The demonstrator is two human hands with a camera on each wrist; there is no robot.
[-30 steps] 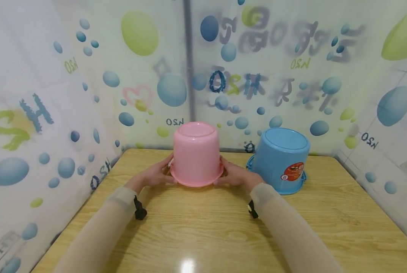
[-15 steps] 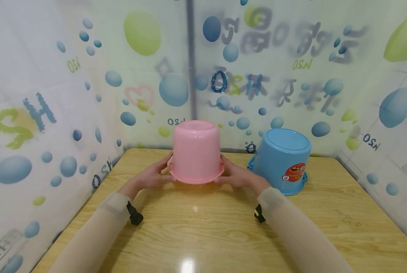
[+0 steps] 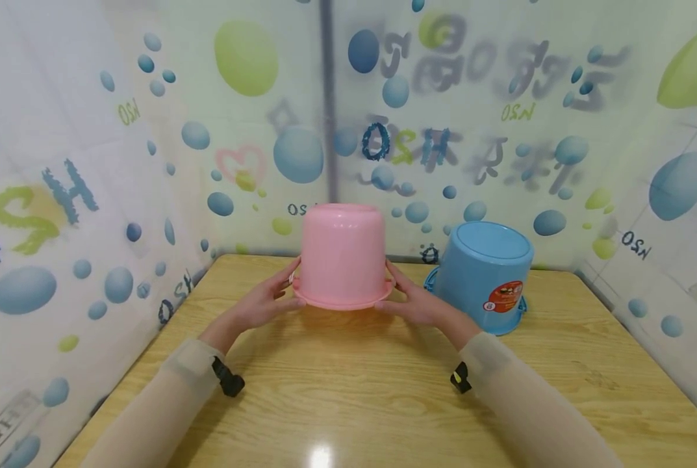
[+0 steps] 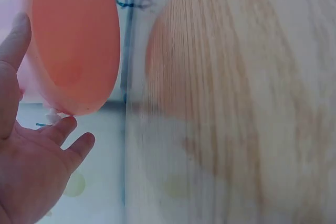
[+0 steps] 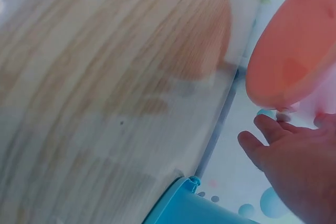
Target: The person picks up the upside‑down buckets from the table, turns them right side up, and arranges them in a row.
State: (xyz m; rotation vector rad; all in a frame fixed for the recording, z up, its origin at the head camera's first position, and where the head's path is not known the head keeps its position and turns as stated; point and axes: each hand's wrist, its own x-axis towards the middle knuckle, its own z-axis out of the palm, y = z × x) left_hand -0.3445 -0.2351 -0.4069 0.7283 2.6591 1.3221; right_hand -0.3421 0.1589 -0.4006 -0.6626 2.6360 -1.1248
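A pink bucket [image 3: 343,257] hangs upside down above the table, its flat base up and its wider rim down. My left hand [image 3: 266,300] holds its left side near the rim, thumb in front and fingers farther back. On the opposite side my right hand [image 3: 421,302] holds it the same way. Seen from low down in the left wrist view, the bucket's open mouth [image 4: 79,40] faces the table, with a gap below it. Fingertips of the right hand [image 5: 302,153] lie right at the rim in the right wrist view.
A blue bucket [image 3: 488,273] with a red label stands upside down on the wooden table [image 3: 348,390], just right of my right hand. Its handle hangs at the sides. A curtain [image 3: 254,117] printed with coloured dots encloses the table's back and sides.
The pink bucket has risen off the table, drifted slightly right and come closer, both hands moving with it. The blue bucket stays in place.
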